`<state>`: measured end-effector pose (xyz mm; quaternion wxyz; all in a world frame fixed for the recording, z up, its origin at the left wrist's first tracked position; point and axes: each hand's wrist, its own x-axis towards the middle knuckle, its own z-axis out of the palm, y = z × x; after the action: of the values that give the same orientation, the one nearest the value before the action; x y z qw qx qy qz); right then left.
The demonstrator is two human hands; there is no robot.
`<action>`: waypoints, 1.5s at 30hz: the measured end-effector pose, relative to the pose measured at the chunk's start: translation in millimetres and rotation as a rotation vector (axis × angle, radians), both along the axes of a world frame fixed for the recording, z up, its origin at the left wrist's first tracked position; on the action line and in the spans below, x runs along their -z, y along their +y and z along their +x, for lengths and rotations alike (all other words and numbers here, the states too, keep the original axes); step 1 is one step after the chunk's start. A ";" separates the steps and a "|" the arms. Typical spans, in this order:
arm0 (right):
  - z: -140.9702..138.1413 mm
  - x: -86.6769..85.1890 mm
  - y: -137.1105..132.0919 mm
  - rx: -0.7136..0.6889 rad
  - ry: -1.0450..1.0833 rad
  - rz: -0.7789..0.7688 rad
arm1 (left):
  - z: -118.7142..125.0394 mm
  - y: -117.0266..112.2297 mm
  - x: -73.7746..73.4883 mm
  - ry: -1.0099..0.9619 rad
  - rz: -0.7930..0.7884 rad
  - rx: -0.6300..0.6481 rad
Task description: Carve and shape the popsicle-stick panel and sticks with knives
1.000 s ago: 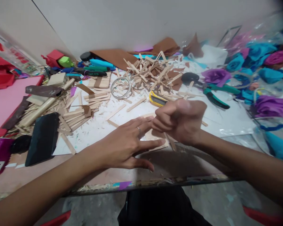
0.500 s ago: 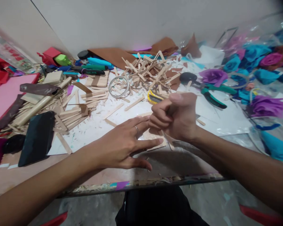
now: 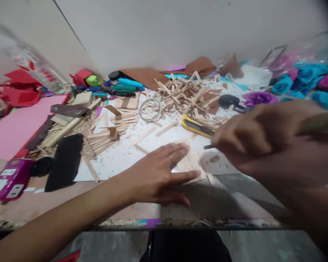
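Observation:
My left hand [image 3: 164,173] rests with fingers spread on a flat panel of wooden craft sticks [image 3: 187,163], which lies on white paper. It wears a ring, and it covers the panel's left part. Raised to the right, close to the camera, my right hand [image 3: 262,134] is blurred and curled into a fist. A blurred greenish, rod-like shape [image 3: 319,122] shows at the fist's right side, and a short dark tip [image 3: 208,146] at its left; I cannot tell whether they are one tool. A yellow box cutter [image 3: 197,125] lies just beyond, partly covered by the fist.
A heap of loose craft sticks [image 3: 184,91] and a tape roll [image 3: 150,110] lie behind my hands. At left are more sticks [image 3: 104,140], a black phone [image 3: 63,162] and a purple power socket block [image 3: 12,180]. Crepe-paper flowers [image 3: 259,99] crowd the right side.
My right fist has lifted off the panel and swung right, toward the camera. My left hand stays on the panel. The view has shifted, showing more of the left side.

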<state>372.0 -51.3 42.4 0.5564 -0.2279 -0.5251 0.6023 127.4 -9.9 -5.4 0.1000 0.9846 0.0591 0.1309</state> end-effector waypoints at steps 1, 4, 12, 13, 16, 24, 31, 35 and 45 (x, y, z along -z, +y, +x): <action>2.7 -1.8 -0.5 0.061 -0.015 0.064 | 0.0 -1.0 0.6 -0.001 0.039 -0.002; -0.6 6.5 6.1 0.069 -0.027 0.141 | -0.2 -1.4 0.8 -0.004 0.159 -0.037; -16.6 36.2 14.1 0.137 -0.100 0.198 | -27.9 37.1 -17.0 0.165 0.240 -0.516; -16.3 37.3 12.9 0.136 -0.097 0.175 | -35.0 44.3 -21.4 0.225 0.241 -0.610; -16.6 39.8 11.2 0.112 -0.065 0.121 | -55.6 63.8 -33.5 0.277 0.241 -0.818; -18.3 39.5 14.4 0.088 -0.030 0.151 | -73.6 88.8 -23.5 0.376 0.243 -0.959; -16.3 35.3 16.4 0.114 0.000 0.133 | -69.7 92.7 -13.2 0.326 0.265 -0.947; -13.9 34.8 16.4 0.118 0.007 0.121 | -70.2 94.0 -15.1 0.232 0.301 -0.931; -11.4 31.7 19.1 0.120 0.025 0.112 | -5.5 27.0 0.6 -0.146 0.331 -0.346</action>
<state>360.6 -32.2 10.7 0.6099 -0.2200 -0.5362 0.5405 121.9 17.0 -6.0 -0.0827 0.9507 0.1971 0.2245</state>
